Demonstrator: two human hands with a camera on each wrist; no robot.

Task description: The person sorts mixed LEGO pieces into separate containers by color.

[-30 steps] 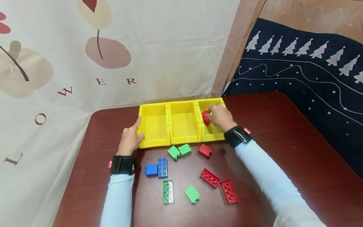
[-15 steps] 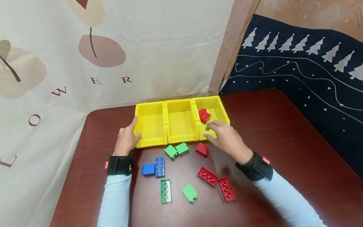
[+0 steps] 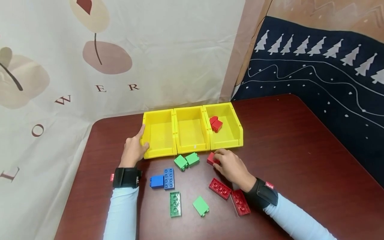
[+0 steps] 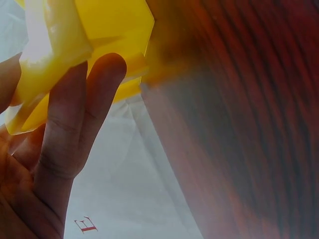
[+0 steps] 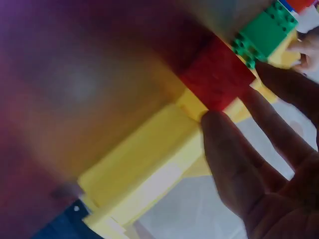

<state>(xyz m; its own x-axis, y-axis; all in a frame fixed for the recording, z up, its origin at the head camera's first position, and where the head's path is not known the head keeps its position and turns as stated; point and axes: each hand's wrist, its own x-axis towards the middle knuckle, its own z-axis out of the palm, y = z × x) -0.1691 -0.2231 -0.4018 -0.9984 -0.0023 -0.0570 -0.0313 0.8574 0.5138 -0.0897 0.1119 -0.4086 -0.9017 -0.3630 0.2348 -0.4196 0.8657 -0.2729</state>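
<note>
My left hand (image 3: 132, 150) holds the left side wall of the leftmost yellow bin (image 3: 160, 154), index finger along the wall. In the left wrist view, its fingers (image 4: 67, 114) wrap that yellow edge. My right hand (image 3: 232, 166) pinches a red toy building block (image 3: 211, 159) on the table just in front of the right bin (image 3: 231, 144). The right wrist view shows this red block (image 5: 217, 74) between the thumb and fingertips. Two red blocks (image 3: 216, 125) lie inside the right bin. Close to the right hand are two more red blocks (image 3: 220, 188), studs hidden underneath.
Two green blocks (image 3: 192, 159) sit before the middle bin (image 3: 193, 147). Nearer are two blue blocks (image 3: 157, 181), an upturned green block (image 3: 175, 204) and another green block (image 3: 201, 206). A fabric backdrop (image 3: 168, 66) stands behind the brown table (image 3: 285, 140).
My right hand has left the right bin, where two red blocks lie, and come back toward me to the red block in front of it. The left hand stays at the left bin.
</note>
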